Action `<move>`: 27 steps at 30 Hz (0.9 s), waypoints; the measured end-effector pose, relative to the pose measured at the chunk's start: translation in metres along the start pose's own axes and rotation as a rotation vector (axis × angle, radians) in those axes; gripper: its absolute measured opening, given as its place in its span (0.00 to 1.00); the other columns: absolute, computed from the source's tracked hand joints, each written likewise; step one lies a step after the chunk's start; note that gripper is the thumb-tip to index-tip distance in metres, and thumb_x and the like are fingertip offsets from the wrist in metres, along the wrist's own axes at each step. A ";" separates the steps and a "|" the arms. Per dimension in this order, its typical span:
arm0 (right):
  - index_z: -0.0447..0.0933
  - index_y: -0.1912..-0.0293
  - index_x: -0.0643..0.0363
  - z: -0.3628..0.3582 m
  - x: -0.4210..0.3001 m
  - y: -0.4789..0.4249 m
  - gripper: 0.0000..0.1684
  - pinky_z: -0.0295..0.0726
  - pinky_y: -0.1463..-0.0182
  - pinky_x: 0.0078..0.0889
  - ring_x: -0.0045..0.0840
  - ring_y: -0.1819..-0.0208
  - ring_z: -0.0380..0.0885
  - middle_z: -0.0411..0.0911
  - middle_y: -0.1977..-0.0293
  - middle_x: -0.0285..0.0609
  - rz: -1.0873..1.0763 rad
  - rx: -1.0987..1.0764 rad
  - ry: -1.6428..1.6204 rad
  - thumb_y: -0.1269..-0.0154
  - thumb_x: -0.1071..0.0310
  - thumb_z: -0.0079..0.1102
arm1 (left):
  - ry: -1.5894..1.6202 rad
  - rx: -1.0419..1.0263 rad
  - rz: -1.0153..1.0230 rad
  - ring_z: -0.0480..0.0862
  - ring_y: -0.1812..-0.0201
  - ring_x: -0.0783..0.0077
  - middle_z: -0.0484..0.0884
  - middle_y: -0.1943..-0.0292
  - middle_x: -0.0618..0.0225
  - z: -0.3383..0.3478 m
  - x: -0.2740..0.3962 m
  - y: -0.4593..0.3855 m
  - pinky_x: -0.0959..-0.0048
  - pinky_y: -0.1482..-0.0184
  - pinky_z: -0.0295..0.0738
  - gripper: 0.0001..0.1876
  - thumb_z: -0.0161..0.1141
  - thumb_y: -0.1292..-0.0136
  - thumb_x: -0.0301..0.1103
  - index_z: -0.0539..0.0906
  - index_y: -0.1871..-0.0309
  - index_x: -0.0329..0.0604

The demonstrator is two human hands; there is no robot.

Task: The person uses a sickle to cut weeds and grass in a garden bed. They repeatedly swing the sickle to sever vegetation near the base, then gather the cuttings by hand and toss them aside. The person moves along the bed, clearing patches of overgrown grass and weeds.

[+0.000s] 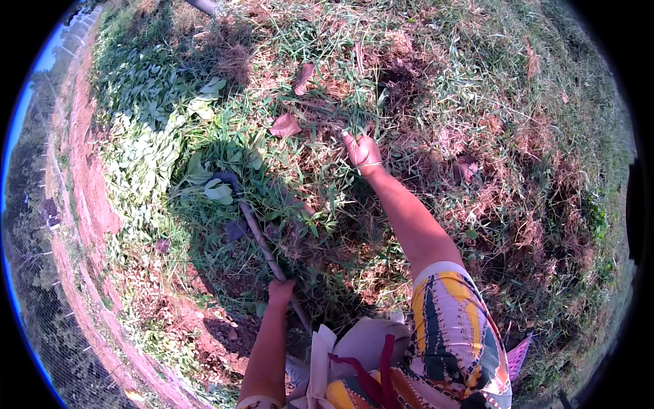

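Observation:
My left hand [281, 290] is closed around the wooden handle of a long hand tool [261, 243], whose curved dark end lies among cut green leaves at the left centre. Ahead and to the right, my right hand [364, 152] is closed on a tuft of green grass [359, 110] standing up above its fingers. A cord circles the right wrist. Dry brown leaves [285, 126] lie left of the right hand. What the tool's far tip touches is hidden by foliage.
Leafy cut greens [148, 138] are heaped at the left. Tangled grass [511, 153] covers the ground at right. Beyond the heap run a reddish dirt path [84, 168] and a mesh fence [30, 245]. A trunk or branch [203, 5] shows at the top edge.

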State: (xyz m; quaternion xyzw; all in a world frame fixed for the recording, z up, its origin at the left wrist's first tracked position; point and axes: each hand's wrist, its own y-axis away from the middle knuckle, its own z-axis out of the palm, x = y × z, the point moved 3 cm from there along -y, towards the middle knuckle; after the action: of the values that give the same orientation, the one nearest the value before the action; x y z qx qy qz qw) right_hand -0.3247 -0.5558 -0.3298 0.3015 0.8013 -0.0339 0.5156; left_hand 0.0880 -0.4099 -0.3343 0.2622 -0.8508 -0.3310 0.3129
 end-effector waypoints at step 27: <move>0.71 0.51 0.56 -0.081 0.021 0.054 0.25 0.73 0.49 0.42 0.44 0.53 0.75 0.76 0.56 0.49 0.375 -0.204 0.560 0.40 0.49 0.53 | 0.000 -0.080 0.105 0.74 0.77 0.74 0.75 0.79 0.69 -0.005 0.025 0.039 0.72 0.74 0.68 0.11 0.62 0.51 0.34 0.75 0.73 0.36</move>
State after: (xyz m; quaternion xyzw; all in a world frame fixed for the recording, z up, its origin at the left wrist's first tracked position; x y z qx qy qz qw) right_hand -0.3680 -0.4721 -0.2961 0.3879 0.8417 0.2254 0.3004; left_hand 0.0654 -0.4028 -0.2939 0.2044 -0.8495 -0.3479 0.3399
